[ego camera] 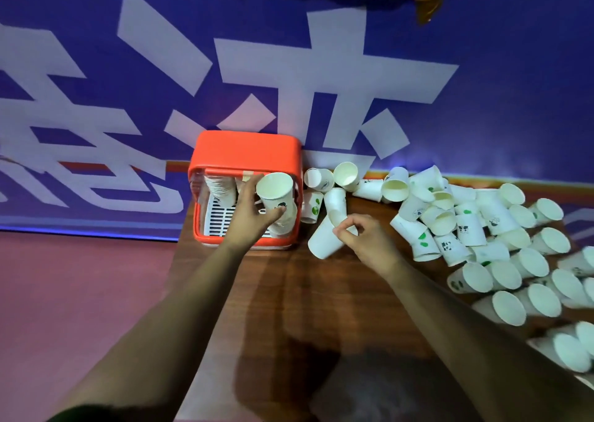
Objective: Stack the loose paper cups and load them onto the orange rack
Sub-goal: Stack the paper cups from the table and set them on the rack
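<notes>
Our left hand (254,211) grips an upright cup (275,191) over the orange rack (247,148) while our right hand (361,236) pinches a fallen cup (323,241) beside it; we should nest rims squarely before lowering.

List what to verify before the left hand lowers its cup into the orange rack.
1. Left hand grip on the held cup: fingers and thumb curled round it, mouth up. Ok.
2. Held cup over the orange rack: above its right side. Ok.
3. Landing spot underneath: hidden by hand and cup. Cannot tell.
4. Rear stack in the rack: clear of the hand. Ok.
5. Right hand on the next cup: pinches a tipped cup on the table. Ok.
6. Loose cups all gathered: many lie scattered at the right. Not ok.
</notes>
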Available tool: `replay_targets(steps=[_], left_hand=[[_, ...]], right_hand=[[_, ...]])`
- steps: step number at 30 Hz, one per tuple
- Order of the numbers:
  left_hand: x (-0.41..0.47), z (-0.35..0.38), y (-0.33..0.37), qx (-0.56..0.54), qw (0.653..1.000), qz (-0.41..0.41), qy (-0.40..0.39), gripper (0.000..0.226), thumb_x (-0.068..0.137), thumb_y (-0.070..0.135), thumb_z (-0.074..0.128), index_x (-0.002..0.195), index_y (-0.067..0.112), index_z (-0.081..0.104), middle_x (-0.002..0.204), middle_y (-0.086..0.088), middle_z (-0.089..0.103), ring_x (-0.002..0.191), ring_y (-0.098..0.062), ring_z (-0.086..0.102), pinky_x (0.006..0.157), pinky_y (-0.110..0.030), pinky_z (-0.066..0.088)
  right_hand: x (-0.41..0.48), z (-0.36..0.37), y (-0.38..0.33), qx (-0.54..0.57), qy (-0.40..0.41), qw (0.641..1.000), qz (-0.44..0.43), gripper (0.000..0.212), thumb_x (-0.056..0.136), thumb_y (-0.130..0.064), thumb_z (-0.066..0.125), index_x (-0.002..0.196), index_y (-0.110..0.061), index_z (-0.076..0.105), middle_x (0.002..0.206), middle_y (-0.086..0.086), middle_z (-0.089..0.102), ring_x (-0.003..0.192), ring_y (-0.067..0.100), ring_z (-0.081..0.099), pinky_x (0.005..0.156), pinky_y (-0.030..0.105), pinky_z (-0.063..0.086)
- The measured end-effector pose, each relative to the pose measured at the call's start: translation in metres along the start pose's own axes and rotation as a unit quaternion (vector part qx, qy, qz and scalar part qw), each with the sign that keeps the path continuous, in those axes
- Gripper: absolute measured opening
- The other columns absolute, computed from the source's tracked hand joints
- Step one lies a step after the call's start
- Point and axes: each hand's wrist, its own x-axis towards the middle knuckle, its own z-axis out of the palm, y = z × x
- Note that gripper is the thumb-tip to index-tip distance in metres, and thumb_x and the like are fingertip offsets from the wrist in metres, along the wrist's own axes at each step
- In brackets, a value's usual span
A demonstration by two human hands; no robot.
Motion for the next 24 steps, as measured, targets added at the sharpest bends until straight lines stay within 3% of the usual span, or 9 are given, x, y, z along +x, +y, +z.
replay_targets(steps=[3,7,11,15,18,24], left_hand=[[0.004,0.004,-0.008,0.065,0.998,0.02,-0.011,0.075,0.075,0.022,0.082,0.138,0.026,0.041,0.137,0.004,0.048,0.125,-0.012,0.048,0.106,-0.036,0.044],[0.008,0.011,-0.018,0.119,0.992,0.021,-0.028,0.08,0.075,0.015,0.082,0.142,0.02,0.039,0.139,-0.003,0.045,0.128,-0.017,0.044,0.107,-0.029,0.037],[0.011,0.011,-0.04,0.152,0.987,0.01,-0.057,0.078,0.075,0.017,0.08,0.142,0.017,0.04,0.136,-0.006,0.048,0.127,-0.023,0.046,0.105,-0.032,0.038],[0.008,0.01,-0.052,0.133,0.987,-0.001,-0.089,0.078,0.077,0.025,0.08,0.144,0.02,0.041,0.139,-0.005,0.046,0.13,-0.017,0.043,0.104,-0.024,0.032],[0.005,0.007,-0.063,0.087,0.988,-0.039,-0.12,0.078,0.078,0.04,0.076,0.146,0.036,0.038,0.143,0.005,0.046,0.134,-0.012,0.04,0.112,-0.033,0.034],[0.004,0.002,-0.062,0.024,0.988,-0.065,-0.138,0.068,0.087,0.035,0.073,0.146,0.039,0.038,0.141,0.016,0.05,0.129,-0.007,0.048,0.111,-0.035,0.039]], right_hand=[[0.005,-0.002,0.003,-0.029,0.006,1.0,0.003,0.008,0.084,-0.033,0.069,0.086,-0.025,0.068,0.112,-0.001,0.06,0.101,0.013,0.056,0.071,0.019,0.04],[0.01,0.004,0.002,-0.02,0.025,0.999,0.011,0.012,0.084,-0.034,0.071,0.091,-0.027,0.065,0.113,-0.001,0.06,0.103,0.015,0.058,0.073,0.021,0.043],[0.017,0.015,-0.005,-0.002,0.041,0.999,0.009,0.024,0.083,-0.035,0.073,0.102,-0.026,0.06,0.119,-0.001,0.056,0.106,0.016,0.058,0.084,0.032,0.053],[0.029,0.022,-0.017,0.024,0.072,0.997,-0.017,0.035,0.078,-0.043,0.073,0.106,-0.03,0.057,0.114,-0.002,0.06,0.104,0.014,0.059,0.089,0.037,0.053],[0.037,0.031,-0.03,0.047,0.082,0.995,-0.027,0.046,0.075,-0.047,0.071,0.114,-0.031,0.053,0.12,-0.004,0.058,0.112,0.012,0.056,0.094,0.039,0.052],[0.047,0.053,-0.046,0.021,0.047,0.997,-0.062,0.057,0.078,-0.038,0.075,0.124,-0.03,0.044,0.127,-0.006,0.052,0.117,0.014,0.052,0.094,0.038,0.054]])
